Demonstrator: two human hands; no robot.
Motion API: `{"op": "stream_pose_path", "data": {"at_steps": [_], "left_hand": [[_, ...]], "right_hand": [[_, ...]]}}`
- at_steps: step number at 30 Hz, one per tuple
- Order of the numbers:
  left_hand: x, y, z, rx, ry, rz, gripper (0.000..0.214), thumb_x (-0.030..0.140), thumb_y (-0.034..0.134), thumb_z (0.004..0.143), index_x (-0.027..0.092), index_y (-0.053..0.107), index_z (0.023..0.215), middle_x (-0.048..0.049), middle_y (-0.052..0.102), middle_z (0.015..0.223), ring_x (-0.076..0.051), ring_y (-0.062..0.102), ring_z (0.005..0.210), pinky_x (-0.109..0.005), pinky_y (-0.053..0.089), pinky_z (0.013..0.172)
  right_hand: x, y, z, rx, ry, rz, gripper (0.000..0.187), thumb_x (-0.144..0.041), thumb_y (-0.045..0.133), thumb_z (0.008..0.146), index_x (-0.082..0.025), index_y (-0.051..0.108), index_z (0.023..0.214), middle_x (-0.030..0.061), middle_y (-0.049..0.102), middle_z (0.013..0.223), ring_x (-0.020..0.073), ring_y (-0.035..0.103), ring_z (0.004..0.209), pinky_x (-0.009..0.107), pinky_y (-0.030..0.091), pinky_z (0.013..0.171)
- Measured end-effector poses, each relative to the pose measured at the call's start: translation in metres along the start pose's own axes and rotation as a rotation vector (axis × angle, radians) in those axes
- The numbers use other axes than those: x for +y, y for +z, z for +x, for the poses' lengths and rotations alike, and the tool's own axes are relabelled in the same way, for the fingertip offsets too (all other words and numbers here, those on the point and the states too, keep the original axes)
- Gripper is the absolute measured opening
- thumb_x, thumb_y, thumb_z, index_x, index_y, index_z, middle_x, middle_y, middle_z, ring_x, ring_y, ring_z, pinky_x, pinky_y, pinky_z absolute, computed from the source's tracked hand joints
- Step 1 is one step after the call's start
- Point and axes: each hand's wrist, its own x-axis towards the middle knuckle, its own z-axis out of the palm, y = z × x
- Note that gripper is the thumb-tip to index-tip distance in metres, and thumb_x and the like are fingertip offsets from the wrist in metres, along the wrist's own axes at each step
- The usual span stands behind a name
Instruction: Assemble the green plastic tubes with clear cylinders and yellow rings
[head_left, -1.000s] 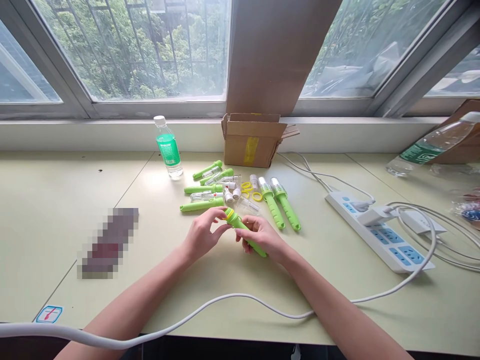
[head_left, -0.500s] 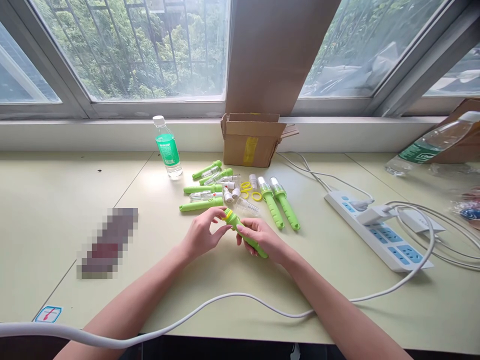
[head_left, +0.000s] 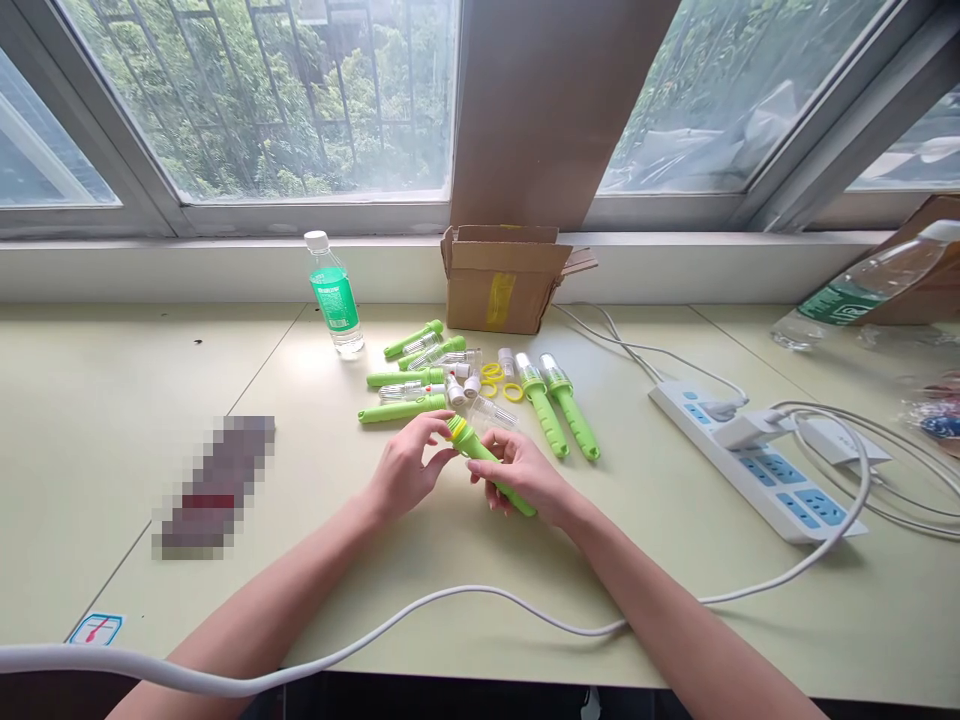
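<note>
A green plastic flashlight-like handle point(head_left: 474, 444) slants across the middle of the table, its threaded end pointing up and left. My right hand point(head_left: 525, 470) is wrapped round its lower body. The fingertips of my left hand point(head_left: 409, 465) pinch at a yellow ring point(head_left: 457, 429) around the threaded end, with the thumb beside the handle. Just beyond my hands lie several loose green handles point(head_left: 401, 410), clear threaded covers point(head_left: 493, 412), small white cylindrical pieces point(head_left: 454, 391) and yellow rings point(head_left: 513, 392). Two units with clear tops point(head_left: 574, 415) lie side by side to the right.
A cardboard box point(head_left: 502, 285) and a water bottle point(head_left: 335, 300) stand at the back. At right lies a power strip point(head_left: 750, 465) with plugs and cables. A white cable point(head_left: 450, 590) runs across my forearms. A blurred object point(head_left: 217, 490) lies left; a second bottle point(head_left: 862, 290) leans far right.
My right thumb has shifted slightly left along the green handle, and my left fingers have moved a little at the yellow ring. The other things have stayed put.
</note>
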Motion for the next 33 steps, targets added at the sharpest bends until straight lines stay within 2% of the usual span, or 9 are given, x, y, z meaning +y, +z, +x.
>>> {"op": "stream_pose_path", "data": {"at_steps": [6, 9, 13, 15, 18, 20, 22, 28, 33], "left_hand": [[0.001, -0.0021, 0.0007, 0.016, 0.0, 0.0, 0.02, 0.02, 0.06, 0.084, 0.02, 0.052, 0.101, -0.0096, 0.062, 0.116, -0.019, 0.062, 0.102, -0.032, 0.059, 0.072], [0.0009, -0.0025, 0.0017, 0.0, -0.018, 0.018, 0.018, 0.021, 0.06, 0.084, 0.02, 0.052, 0.1, -0.0093, 0.062, 0.116, -0.018, 0.062, 0.1, -0.032, 0.058, 0.072], [-0.0002, -0.0022, 0.0028, -0.002, -0.024, 0.02, 0.012, 0.023, 0.06, 0.084, 0.019, 0.052, 0.092, -0.0088, 0.064, 0.112, -0.018, 0.064, 0.093, -0.032, 0.059, 0.071], [-0.0005, -0.0018, 0.003, -0.002, -0.022, 0.006, 0.013, 0.024, 0.061, 0.084, 0.019, 0.052, 0.092, -0.0087, 0.064, 0.111, -0.017, 0.065, 0.091, -0.032, 0.059, 0.071], [-0.0007, -0.0011, 0.0029, -0.018, -0.028, -0.017, 0.018, 0.024, 0.062, 0.082, 0.019, 0.052, 0.097, -0.0091, 0.063, 0.113, -0.018, 0.065, 0.094, -0.031, 0.059, 0.07], [-0.0009, -0.0009, 0.0029, -0.028, -0.038, -0.023, 0.021, 0.023, 0.062, 0.082, 0.02, 0.052, 0.099, -0.0091, 0.062, 0.114, -0.018, 0.064, 0.096, -0.031, 0.059, 0.07], [-0.0013, -0.0008, 0.0028, -0.031, -0.044, -0.025, 0.017, 0.022, 0.061, 0.083, 0.019, 0.052, 0.097, -0.0086, 0.063, 0.113, -0.018, 0.064, 0.094, -0.031, 0.059, 0.07], [-0.0003, -0.0024, 0.0029, -0.002, -0.041, -0.031, 0.013, 0.022, 0.061, 0.083, 0.019, 0.052, 0.093, -0.0072, 0.063, 0.109, -0.015, 0.064, 0.086, -0.031, 0.058, 0.07], [0.001, -0.005, 0.0049, -0.024, -0.048, -0.036, 0.021, 0.024, 0.065, 0.081, 0.019, 0.052, 0.096, -0.0075, 0.062, 0.108, -0.017, 0.062, 0.089, -0.032, 0.058, 0.068]], "right_hand": [[-0.0022, -0.0022, -0.0006, -0.052, -0.051, -0.057, 0.032, -0.047, 0.063, 0.078, -0.015, 0.061, 0.081, 0.0018, 0.062, 0.069, 0.012, 0.058, 0.051, 0.023, 0.047, 0.045], [-0.0021, -0.0015, -0.0009, -0.072, -0.075, -0.115, 0.037, -0.051, 0.055, 0.083, -0.015, 0.06, 0.073, -0.0002, 0.056, 0.062, 0.0094, 0.053, 0.047, 0.021, 0.043, 0.043], [-0.0006, -0.0005, -0.0009, -0.062, -0.066, -0.125, 0.036, -0.05, 0.051, 0.086, -0.016, 0.058, 0.077, 0.0001, 0.058, 0.068, 0.0067, 0.048, 0.043, 0.02, 0.038, 0.038], [0.0004, -0.0001, -0.001, -0.036, -0.026, -0.119, 0.034, -0.05, 0.053, 0.085, -0.017, 0.056, 0.08, -0.0005, 0.059, 0.066, 0.0065, 0.047, 0.04, 0.019, 0.035, 0.035], [0.0026, 0.0008, -0.0006, 0.034, 0.033, -0.085, 0.034, -0.047, 0.068, 0.075, -0.02, 0.05, 0.086, -0.0029, 0.06, 0.066, 0.0068, 0.046, 0.034, 0.018, 0.03, 0.028], [0.0046, 0.0012, 0.0004, 0.063, 0.039, -0.062, 0.039, -0.043, 0.075, 0.068, -0.021, 0.048, 0.085, -0.0042, 0.06, 0.068, 0.007, 0.046, 0.033, 0.018, 0.029, 0.026], [0.0062, 0.0013, 0.0018, 0.07, 0.025, -0.048, 0.038, -0.041, 0.076, 0.066, -0.02, 0.048, 0.083, -0.0047, 0.059, 0.068, 0.0082, 0.049, 0.034, 0.019, 0.031, 0.026], [0.0034, 0.0013, 0.0022, 0.008, -0.037, -0.055, 0.03, -0.045, 0.066, 0.076, -0.016, 0.058, 0.08, 0.0018, 0.064, 0.071, 0.0119, 0.059, 0.048, 0.024, 0.048, 0.043], [-0.0019, 0.0017, -0.0014, -0.067, -0.068, -0.143, 0.037, -0.049, 0.05, 0.087, -0.015, 0.061, 0.078, 0.002, 0.062, 0.07, 0.0084, 0.054, 0.047, 0.02, 0.041, 0.042]]}}
